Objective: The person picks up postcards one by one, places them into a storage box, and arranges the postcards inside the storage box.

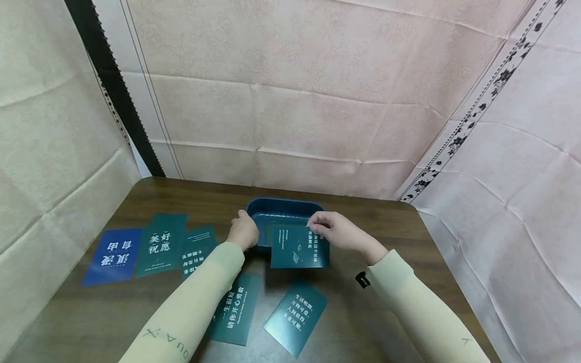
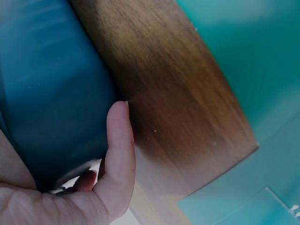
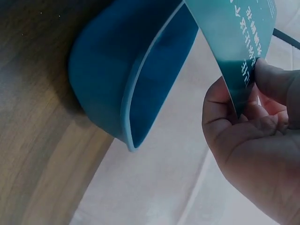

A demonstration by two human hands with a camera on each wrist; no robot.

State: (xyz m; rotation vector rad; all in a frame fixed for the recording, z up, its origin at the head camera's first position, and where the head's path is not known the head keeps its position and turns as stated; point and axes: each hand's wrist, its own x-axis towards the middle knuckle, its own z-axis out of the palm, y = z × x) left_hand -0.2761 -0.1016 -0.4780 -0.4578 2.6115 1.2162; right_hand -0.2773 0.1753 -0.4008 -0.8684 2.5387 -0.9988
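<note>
Head view: a blue tray (image 1: 286,207) sits toward the far side of the wooden tabletop (image 1: 358,202), with a hand at each end of it. The left hand (image 1: 242,233) grips the tray's left end; the right hand (image 1: 338,234) pinches the held card (image 1: 292,257), a green one, by its right upper edge, so that it covers part of the tray's near rim. The step in hand appears to be handling this one card at the tray while the other hand steadies it; the next move would call for a firm pinch and clearance over the rim. Counted out, there is one tray and six cards in plain sight: the held card, one blue card (image 1: 113,254), two green cards (image 1: 161,247) beside it and two more in front (image 1: 297,317). Something greenish shows in the tray; I cannot tell whether it is another card.

Left wrist view: the left hand curls round the tray's end, one digit against the outer wall. Two green surfaces lie at the right.

Right wrist view: thumb and fingers clasp one corner of the held card; one tray shows beside it.
</note>
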